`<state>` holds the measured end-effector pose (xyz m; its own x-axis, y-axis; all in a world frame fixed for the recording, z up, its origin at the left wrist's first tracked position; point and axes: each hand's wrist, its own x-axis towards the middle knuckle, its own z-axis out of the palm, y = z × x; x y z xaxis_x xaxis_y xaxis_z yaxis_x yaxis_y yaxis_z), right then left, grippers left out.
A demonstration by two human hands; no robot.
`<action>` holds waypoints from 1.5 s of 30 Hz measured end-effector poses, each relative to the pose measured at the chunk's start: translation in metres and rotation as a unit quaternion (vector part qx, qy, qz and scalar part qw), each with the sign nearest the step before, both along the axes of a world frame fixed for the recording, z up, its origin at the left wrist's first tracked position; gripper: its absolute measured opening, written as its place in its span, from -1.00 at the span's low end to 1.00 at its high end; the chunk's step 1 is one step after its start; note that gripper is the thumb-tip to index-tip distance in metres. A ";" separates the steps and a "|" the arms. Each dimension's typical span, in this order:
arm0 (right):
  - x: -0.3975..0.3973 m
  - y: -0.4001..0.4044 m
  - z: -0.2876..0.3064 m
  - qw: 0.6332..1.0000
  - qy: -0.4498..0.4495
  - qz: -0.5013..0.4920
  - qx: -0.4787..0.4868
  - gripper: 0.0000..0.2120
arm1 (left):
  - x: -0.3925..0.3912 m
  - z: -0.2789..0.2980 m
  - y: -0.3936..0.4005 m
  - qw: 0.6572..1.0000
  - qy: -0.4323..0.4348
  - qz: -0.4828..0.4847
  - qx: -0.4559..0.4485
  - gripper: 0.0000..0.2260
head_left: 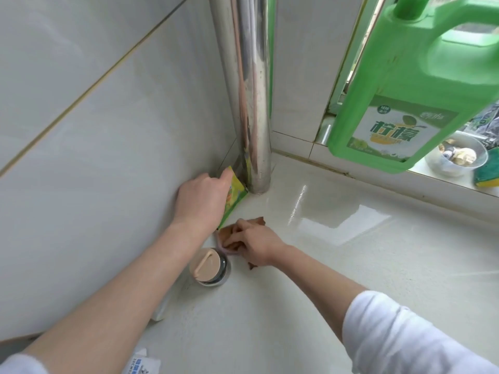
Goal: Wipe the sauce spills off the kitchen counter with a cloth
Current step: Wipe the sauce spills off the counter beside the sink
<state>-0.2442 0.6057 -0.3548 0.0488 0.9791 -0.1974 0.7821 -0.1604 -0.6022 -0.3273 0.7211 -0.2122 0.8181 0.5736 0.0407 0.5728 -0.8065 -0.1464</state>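
Observation:
My right hand (252, 242) presses a brown cloth (225, 233) flat on the pale counter (337, 265), close to the corner by the wall. Bits of the cloth stick out past my fingers and under my wrist. My left hand (201, 202) grips a green and yellow packet (235, 197) and holds it tilted against the tiled wall, next to the foot of a shiny metal pipe (249, 103). No sauce stain is visible around the cloth; a wet sheen shows on the counter to the right.
A jar with a beige lid (208, 265) stands just in front of the cloth. A big green detergent bottle (421, 85) looms at the upper right. On the window sill sit a clear bowl of scraps (456, 155) and a sponge (486, 176). A white packet (143, 363) lies near the bottom edge.

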 end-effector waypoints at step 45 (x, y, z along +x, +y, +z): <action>-0.059 -0.074 0.000 0.999 -0.040 -0.010 -0.001 -0.59 | -0.111 0.016 -0.048 0.972 0.100 0.036 -0.208 -0.52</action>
<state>-0.3030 0.5321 -0.3544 0.0836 0.9775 -0.1934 0.8240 -0.1770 -0.5382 -0.4381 0.6732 -0.1967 0.7432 0.5625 -0.3623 0.6235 -0.7786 0.0704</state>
